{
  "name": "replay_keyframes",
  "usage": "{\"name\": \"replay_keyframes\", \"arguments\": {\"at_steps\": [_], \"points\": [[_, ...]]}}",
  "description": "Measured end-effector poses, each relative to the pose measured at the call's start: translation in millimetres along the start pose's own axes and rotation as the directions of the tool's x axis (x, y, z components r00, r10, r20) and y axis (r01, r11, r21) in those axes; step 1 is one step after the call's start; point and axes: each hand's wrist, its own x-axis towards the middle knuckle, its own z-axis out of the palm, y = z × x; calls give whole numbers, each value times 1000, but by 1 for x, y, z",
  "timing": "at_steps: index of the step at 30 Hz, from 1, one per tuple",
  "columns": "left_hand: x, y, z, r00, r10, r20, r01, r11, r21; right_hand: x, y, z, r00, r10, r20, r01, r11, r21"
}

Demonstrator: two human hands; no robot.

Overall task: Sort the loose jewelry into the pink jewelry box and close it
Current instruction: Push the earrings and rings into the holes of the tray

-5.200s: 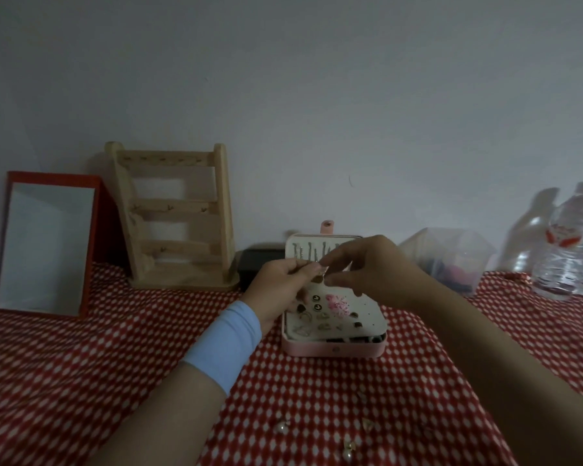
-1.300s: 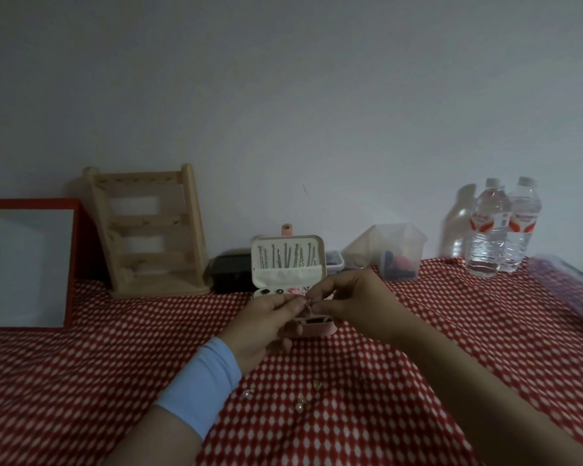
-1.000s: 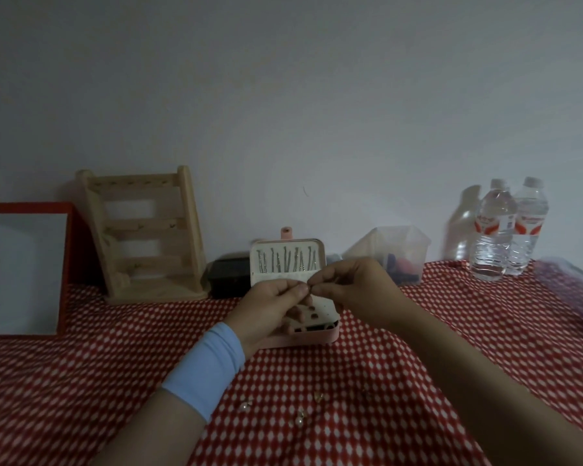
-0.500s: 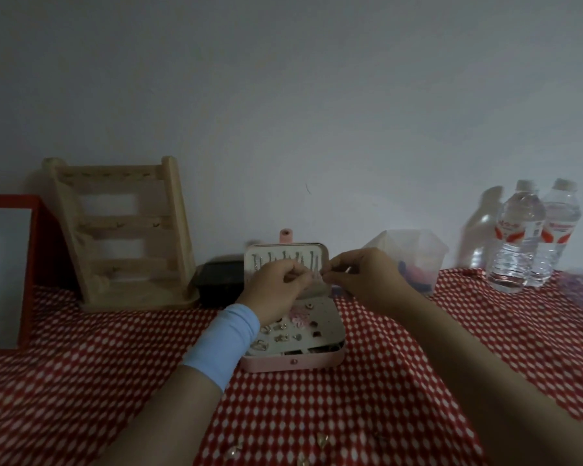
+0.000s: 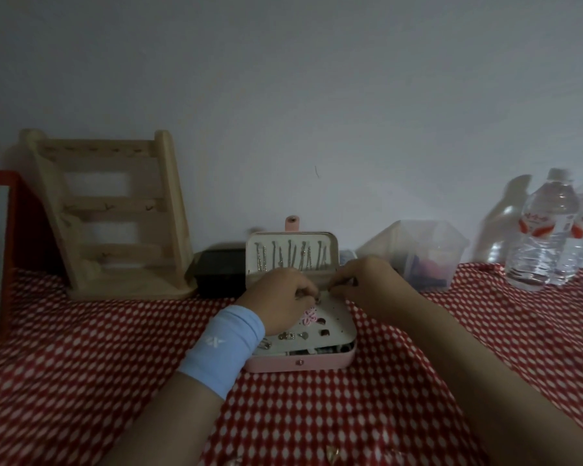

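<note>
Head view: pink box (image 5: 300,363) sits open on the red checked cloth (image 5: 81,364), centre of the table, front wall facing the camera. Lid (image 5: 292,238) stands upright at the back, with a row of chains (image 5: 292,257) hanging inside it. A pale panel (image 5: 339,317) lies across the base, carrying a pink flower piece (image 5: 309,316) and several small studs (image 5: 324,332) towards its front. Both forearms reach in from the bottom of the frame and converge over the back of the panel. Left hand (image 5: 280,297) is palm down, knuckles up, fingers curled, tips down at the panel just below the lid; a light blue wristband (image 5: 223,348) covers that wrist and overlaps the box's left front corner. Right hand (image 5: 367,280) comes in from the right, also palm down with fingers curled, tips pointing towards the left hand's. The two sets of fingertips are almost touching. Grip: fingers are bent on both hands, but I cannot tell whether either pinches a piece; anything between them is too small and dim to see. Loose pieces (image 5: 332,453) lie on the cloth at the bottom edge, well apart from the box. Along the wall: red frame (image 5: 0,178), wooden rack (image 5: 111,213), black case (image 5: 221,270), clear tub (image 5: 418,257), two water bottles (image 5: 546,243).
</note>
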Motion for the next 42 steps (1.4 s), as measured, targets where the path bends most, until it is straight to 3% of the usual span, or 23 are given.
{"name": "replay_keyframes", "arguments": {"at_steps": [5,13,16,21,29,33,38,42], "points": [[1,-1,2,1000,16,-2,-16,1000,18,3,-5,-8,997,-26,67,35,990,-135],[3,-4,8,1000,-1,31,-3,992,123,4,-6,-5,996,-37,81,47,991,-123],[4,-5,9,1000,8,23,-12,989,144,6,-11,-8,984,-26,173,67,970,-236],[4,-4,10,1000,18,-4,-17,989,144,1,-4,-3,996,-39,80,49,990,-131],[0,0,8,1000,9,8,-10,994,112,-2,-8,-6,999,35,35,-31,992,-123],[-9,8,2,995,53,-81,-43,992,121,-16,-16,-14,1000,17,3,-16,997,-77],[-30,23,-9,970,141,-199,-107,979,173,-45,-17,-24,987,-41,152,46,999,-27],[-57,47,-11,982,143,-121,-132,986,97,-76,-24,-35,950,-53,307,62,998,-20]]}}
